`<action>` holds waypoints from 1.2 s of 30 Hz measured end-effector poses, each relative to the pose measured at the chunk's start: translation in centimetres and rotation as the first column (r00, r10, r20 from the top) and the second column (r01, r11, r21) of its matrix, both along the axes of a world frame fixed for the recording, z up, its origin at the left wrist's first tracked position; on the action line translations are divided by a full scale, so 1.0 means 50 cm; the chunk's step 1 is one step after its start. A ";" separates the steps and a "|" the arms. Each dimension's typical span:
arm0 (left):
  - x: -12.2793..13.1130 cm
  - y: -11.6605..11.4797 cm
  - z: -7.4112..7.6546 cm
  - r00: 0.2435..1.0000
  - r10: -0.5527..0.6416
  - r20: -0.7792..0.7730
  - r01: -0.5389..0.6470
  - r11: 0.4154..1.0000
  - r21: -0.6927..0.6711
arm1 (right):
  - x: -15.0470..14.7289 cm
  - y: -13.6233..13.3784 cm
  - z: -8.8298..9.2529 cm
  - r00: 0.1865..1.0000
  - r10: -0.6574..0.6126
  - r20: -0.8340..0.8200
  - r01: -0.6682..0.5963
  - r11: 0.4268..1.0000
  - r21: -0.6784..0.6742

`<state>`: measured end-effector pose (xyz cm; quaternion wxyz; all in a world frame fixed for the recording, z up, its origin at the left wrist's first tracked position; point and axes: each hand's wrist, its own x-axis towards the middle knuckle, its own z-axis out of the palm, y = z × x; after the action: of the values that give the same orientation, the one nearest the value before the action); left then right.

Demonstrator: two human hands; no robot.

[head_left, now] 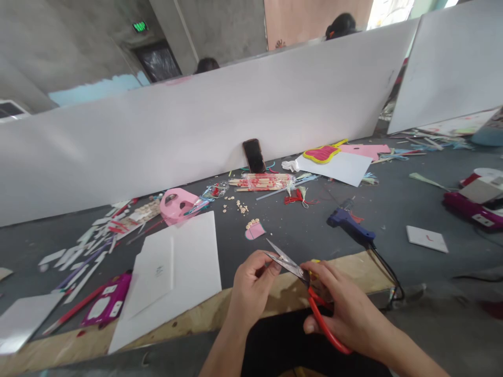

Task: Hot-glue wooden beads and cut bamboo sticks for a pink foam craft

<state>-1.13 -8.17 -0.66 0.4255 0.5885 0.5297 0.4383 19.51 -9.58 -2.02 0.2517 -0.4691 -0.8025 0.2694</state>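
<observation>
My right hand [346, 306] grips red-handled scissors [310, 293] at the table's near edge, blades slightly apart and pointing up-left. My left hand [251, 285] is closed in a pinch right at the blade tips; what it pinches is too small to make out. A small pink foam piece with beads [254, 229] lies on the grey table just beyond the hands. A blue glue gun [349, 222] rests to the right, its black cord running toward the table edge.
White sheets [176, 272] lie at left beside a magenta packet [108, 303] and scattered strips. A phone [253, 155] leans on the white partition [196, 125]. A bag of sticks [263, 181], a pink bag [178, 204], a yellow-edged pink shape [321, 153] and a magenta box [473, 209] lie around. People's heads show behind the partition.
</observation>
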 end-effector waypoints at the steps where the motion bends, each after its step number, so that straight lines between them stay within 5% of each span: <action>1: -0.001 0.000 0.001 1.000 -0.001 -0.005 0.001 1.000 0.006 | -0.001 0.000 0.001 1.000 0.006 -0.002 -0.006 1.000 -0.007; 16: -0.003 -0.027 0.037 0.999 0.005 -0.046 -0.002 0.997 0.072 | -0.003 -0.012 0.009 0.990 0.135 -0.037 -0.138 0.988 -0.072; 29: -0.011 -0.035 0.025 0.999 0.047 -0.019 -0.047 0.999 -0.006 | -0.011 -0.008 -0.011 0.991 0.132 -0.023 -0.131 0.991 0.025; 36: -0.009 -0.041 0.028 1.000 0.018 -0.009 -0.018 1.000 -0.020 | -0.020 -0.008 0.011 0.986 0.147 -0.082 -0.147 0.989 0.013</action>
<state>-1.57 -10.24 0.76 0.4249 0.5813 0.5413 0.4342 18.53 -10.01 -1.49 0.2655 -0.3962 -0.8249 0.3036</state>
